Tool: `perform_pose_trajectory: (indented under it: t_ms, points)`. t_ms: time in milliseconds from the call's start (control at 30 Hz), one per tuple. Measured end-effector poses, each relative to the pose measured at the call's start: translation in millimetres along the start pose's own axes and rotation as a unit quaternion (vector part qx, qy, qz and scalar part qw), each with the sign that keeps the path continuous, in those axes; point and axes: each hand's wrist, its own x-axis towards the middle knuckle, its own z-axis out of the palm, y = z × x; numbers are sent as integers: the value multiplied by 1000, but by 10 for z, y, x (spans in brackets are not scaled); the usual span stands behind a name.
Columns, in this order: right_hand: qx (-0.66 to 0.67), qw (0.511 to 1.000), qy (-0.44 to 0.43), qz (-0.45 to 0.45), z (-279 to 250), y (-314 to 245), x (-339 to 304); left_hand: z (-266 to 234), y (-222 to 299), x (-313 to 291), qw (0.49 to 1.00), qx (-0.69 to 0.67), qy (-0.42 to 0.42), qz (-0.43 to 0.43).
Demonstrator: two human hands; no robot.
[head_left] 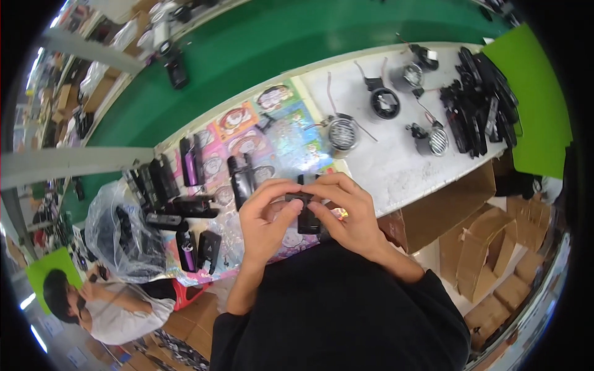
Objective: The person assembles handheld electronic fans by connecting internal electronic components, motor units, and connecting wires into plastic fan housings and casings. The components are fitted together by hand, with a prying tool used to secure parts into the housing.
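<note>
Close in front of my body, both hands hold a black plastic housing, long and narrow. My left hand pinches its upper left side between thumb and fingers. From the other side, the thumb and fingers of my right hand close on its upper end. The fingertips hide part of that end. Just beyond my left hand lies a black casing. A small black part rests farther back on the colourful printed sheet that covers this part of the table.
Several round metal units with wires, such as one motor, stand on the white tabletop. A pile of black casings is at far right. Purple-and-black devices and a clear plastic bag are left. A co-worker sits lower left; cardboard boxes stand right.
</note>
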Motion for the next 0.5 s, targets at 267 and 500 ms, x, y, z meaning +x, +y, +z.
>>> perform_pose_trajectory:
  t_ms: [267, 500]
  points:
    - [475, 852, 98, 197, -305, 179, -218, 533, 5, 384, 910, 270, -128, 289]
    - [329, 887, 268, 181, -592, 380, -283, 651, -44, 903, 861, 482, -12, 163]
